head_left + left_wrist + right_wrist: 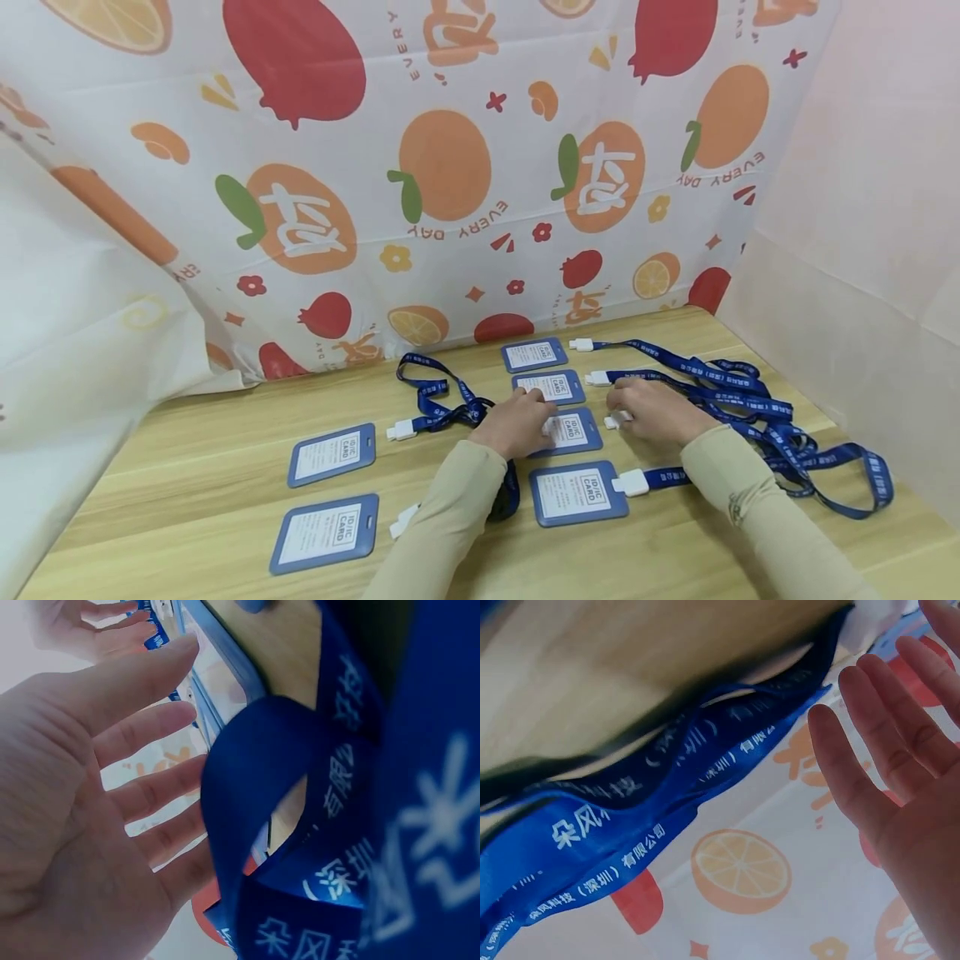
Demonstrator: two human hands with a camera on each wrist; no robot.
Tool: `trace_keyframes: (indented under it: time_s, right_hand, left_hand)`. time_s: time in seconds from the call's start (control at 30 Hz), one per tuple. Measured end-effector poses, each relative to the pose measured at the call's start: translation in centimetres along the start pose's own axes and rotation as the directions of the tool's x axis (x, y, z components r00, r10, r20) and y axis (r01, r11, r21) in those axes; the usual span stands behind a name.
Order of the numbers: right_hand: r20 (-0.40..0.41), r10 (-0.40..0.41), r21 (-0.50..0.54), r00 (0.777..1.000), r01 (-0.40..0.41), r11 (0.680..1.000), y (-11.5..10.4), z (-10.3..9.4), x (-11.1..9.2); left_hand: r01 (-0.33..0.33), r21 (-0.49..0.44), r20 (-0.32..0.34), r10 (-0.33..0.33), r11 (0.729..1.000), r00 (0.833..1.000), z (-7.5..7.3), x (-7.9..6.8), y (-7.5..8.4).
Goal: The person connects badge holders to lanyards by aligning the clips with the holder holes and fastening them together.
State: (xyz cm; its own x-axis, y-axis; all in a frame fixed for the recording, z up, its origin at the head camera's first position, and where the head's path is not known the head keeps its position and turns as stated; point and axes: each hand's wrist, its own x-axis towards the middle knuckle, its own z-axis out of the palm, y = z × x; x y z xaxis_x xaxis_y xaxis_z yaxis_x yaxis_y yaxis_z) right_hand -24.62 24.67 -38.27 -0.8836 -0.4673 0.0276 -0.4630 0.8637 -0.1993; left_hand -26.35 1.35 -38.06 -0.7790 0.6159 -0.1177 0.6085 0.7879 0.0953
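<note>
Reaching over the table point(187, 500), both hands were at a row of four blue card holders that ran from the far edge toward the near edge. The left hand point(517, 423) lay over the end of the third card holder point(577, 430), counted from the far edge, on the side facing the table's left edge. Its fingers looked spread in the wrist view, though whether its grip pinched the holder I could not tell. The right hand point(654, 410) kept a narrow grip, its fingertips pinching the third white clip point(615, 422) just beside that holder, toward the right edge.

Nearest the near edge in that row, the fourth card holder point(551, 497) touched the fourth white clip point(631, 482). Closer to the far edge lay the first card holder point(535, 354) and the second card holder point(542, 386), each with a clip near but apart. Blue lanyards point(772, 408) ran in a loose heap toward the right edge. Two more card holders point(332, 454) lay toward the left edge, near a bunched lanyard point(431, 387). A fruit-printed cloth point(480, 283) hung behind the far edge.
</note>
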Motion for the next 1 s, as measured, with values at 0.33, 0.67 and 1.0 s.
trace_keyframes:
  time_s: [0.33, 0.67, 1.0]
  right_hand:
    - [0.024, 0.015, -0.059, 1.000, -0.013, 0.998, 0.3, 0.8, 0.2]
    - [0.041, 0.029, -0.046, 0.999, -0.027, 0.999, 0.3, 1.1, 0.5]
    - [0.029, 0.016, -0.055, 0.999, -0.014, 0.998, 0.5, 1.3, 0.7]
  left_hand:
    - [0.018, -0.035, 0.023, -0.017, 0.999, 1.000, 0.3, -0.1, 0.1]
    - [0.016, -0.071, 0.036, -0.014, 0.997, 0.999, 0.5, 0.0, 0.0]
    - [-0.004, -0.068, 0.047, 0.007, 0.998, 0.999, 0.3, -0.1, 0.1]
